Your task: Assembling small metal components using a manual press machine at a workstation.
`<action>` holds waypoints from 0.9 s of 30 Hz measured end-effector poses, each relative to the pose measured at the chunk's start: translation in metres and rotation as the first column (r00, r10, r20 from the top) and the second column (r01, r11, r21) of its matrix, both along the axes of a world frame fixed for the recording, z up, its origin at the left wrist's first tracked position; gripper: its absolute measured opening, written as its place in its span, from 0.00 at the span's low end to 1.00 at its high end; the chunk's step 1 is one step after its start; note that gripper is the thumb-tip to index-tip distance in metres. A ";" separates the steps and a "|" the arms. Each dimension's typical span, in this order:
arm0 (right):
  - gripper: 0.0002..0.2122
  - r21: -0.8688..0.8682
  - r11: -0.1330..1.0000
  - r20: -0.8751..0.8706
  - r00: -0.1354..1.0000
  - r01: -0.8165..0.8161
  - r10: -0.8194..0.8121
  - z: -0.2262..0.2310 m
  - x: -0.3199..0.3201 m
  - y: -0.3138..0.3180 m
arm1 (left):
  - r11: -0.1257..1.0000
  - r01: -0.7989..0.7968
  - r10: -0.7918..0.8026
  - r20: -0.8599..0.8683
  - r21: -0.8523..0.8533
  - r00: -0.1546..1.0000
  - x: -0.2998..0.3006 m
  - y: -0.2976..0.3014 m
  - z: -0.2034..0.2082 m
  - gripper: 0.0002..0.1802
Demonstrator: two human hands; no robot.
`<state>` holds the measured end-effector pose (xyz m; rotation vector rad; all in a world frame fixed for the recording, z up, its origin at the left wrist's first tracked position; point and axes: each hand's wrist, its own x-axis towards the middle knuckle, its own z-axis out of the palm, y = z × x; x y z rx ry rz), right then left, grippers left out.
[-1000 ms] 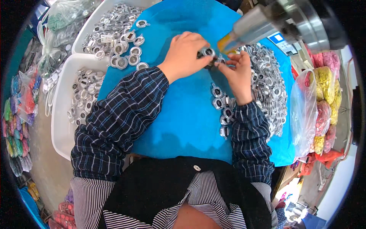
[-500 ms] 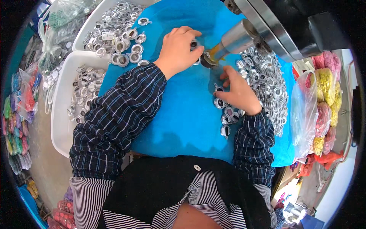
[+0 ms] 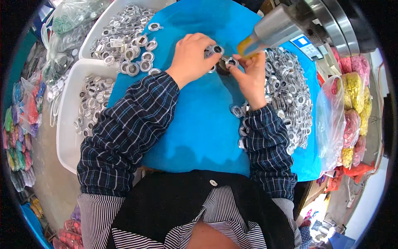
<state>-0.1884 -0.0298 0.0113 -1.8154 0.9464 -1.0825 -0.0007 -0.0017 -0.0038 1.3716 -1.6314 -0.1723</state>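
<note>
My left hand [image 3: 191, 59] is closed around small round silver pieces with dark centres [image 3: 215, 50], on the left of a dark round press base [image 3: 222, 67]. Another such piece shows under its fingertips. My right hand [image 3: 252, 79] pinches a round silver piece with a small tab [image 3: 231, 62] at the right edge of that base. Above and to the right hangs the metal ram [image 3: 273, 30] of a press, its tip yellow [image 3: 248, 45], apart from the base. My right fingertips are partly hidden behind the yellow tip.
A big pile of silver pieces [image 3: 290, 95] lies on the blue cloth [image 3: 199, 137] at right, with a few loose ones [image 3: 237, 111] by my right wrist. White bins [image 3: 66, 120] of similar pieces stand at left. Bagged coloured parts [image 3: 352, 91] sit far right.
The ram has risen off the base and shifted right in view. My right hand has moved up from the loose pieces to the base, now pinching a piece. The left hand stays nearly in place.
</note>
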 end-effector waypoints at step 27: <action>0.26 -0.024 0.993 -0.249 0.962 0.112 -0.114 0.013 -0.016 0.004 | 0.993 0.111 -0.107 0.096 -0.033 0.990 -0.008 0.003 0.000 0.17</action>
